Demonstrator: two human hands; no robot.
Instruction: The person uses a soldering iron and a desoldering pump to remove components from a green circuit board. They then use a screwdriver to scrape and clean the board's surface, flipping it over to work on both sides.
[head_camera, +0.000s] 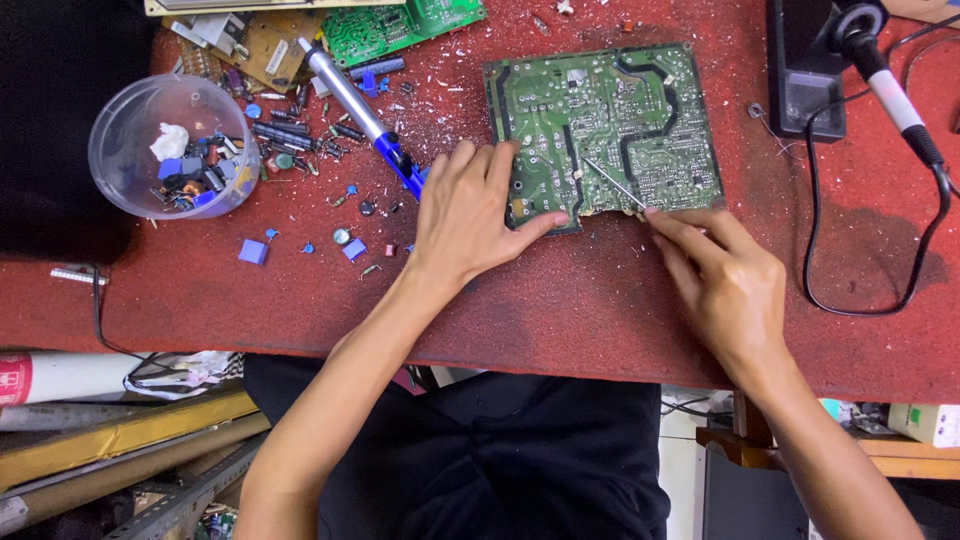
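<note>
**Hands on a green circuit board, parts bowl to the side**

The left hand (465, 215) lies flat on the red worktop (560, 300), fingers spread, their tips resting on the near left corner of the green circuit board (600, 130), thumb stretched along its front edge. The right hand (725, 275) has thumb and fingers pressed together, pinching a thin metal probe (612, 183) whose tip slants up onto the solder side of the board.

At the left of the worktop stands a clear plastic bowl (130, 120) (round, shallow), holding loose removed parts: blue box-shaped components, dark cylinders, a coil and a wad of white paper. More such parts lie scattered just outside it, beside a blue-and-silver desoldering pump (360, 110). A soldering iron (890, 85) sits in its black stand (805, 90) at the far right.
</note>
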